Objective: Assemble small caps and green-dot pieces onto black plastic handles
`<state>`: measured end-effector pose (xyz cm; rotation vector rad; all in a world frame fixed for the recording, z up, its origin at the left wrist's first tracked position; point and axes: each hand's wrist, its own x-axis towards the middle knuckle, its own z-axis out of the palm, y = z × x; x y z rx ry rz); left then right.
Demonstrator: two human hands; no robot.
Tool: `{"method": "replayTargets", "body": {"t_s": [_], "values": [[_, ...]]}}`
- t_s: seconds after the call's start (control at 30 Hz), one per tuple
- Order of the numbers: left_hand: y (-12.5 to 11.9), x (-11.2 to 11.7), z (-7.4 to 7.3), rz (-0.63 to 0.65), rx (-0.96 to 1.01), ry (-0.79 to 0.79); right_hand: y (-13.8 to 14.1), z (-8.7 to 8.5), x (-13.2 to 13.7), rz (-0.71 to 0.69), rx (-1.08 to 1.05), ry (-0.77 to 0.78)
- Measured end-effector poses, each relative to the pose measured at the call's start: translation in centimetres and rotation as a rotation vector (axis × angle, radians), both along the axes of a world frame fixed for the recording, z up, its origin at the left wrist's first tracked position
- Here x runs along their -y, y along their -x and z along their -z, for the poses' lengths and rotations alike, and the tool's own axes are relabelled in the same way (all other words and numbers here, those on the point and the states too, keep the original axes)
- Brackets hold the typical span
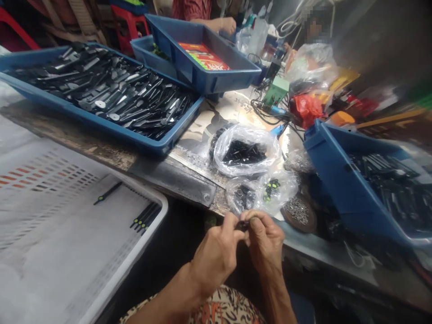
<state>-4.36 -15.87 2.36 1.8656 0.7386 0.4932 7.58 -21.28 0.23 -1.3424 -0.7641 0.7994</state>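
My left hand (219, 249) and my right hand (266, 238) meet at the table's front edge, fingers pinched together. Between them is a small black part (242, 225), mostly covered by the fingers, so its exact kind is unclear. Just beyond lie a plastic bag of round black pieces (245, 197) and another with black and yellow-green pieces (271, 189). Farther back, a larger open bag (246, 150) holds many small black parts. A round dish of small metal screws or pins (300, 211) sits to the right of my hands.
A blue tray (165, 146) heaped with long black parts stands at left; another blue bin (337, 180) is at right. The white basket (164, 207) holds several black strips with yellow-green dots. Stacked trays (232, 83), a green device (276, 91) with cables and another person's hand (228, 25) are behind.
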Motion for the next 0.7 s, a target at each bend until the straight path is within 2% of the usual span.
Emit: {"method": "replayTargets", "body": {"t_s": [0.1, 0.17, 0.23, 0.3, 0.43, 0.7], "values": [[0.3, -0.7, -0.3, -0.04, 0.159, 0.447, -0.2, -0.4, -0.3, -0.025, 0.038, 0.126], [0.5, -1.2, -0.5, -0.018, 0.242, 0.707, -0.3, -0.8, -0.6, -0.081, 0.01, 0.171], [0.8, -1.4, -0.6, 0.046, 0.315, 0.905, -0.5, -1.3, -0.9, -0.145, 0.01, 0.192], [1.1, -1.5, -0.6, 0.095, 0.385, 1.039, -0.8, -1.8, -1.2, -0.198, 0.031, 0.204], [1.2, -1.4, -0.4, 0.075, 0.443, 1.145, -1.0, -2.1, -1.3, -0.245, 0.024, 0.234], [1.2, -1.1, -0.5, 0.037, 0.414, 1.193, -0.9, -1.4, -0.9, -0.268, -0.008, 0.249]]}}
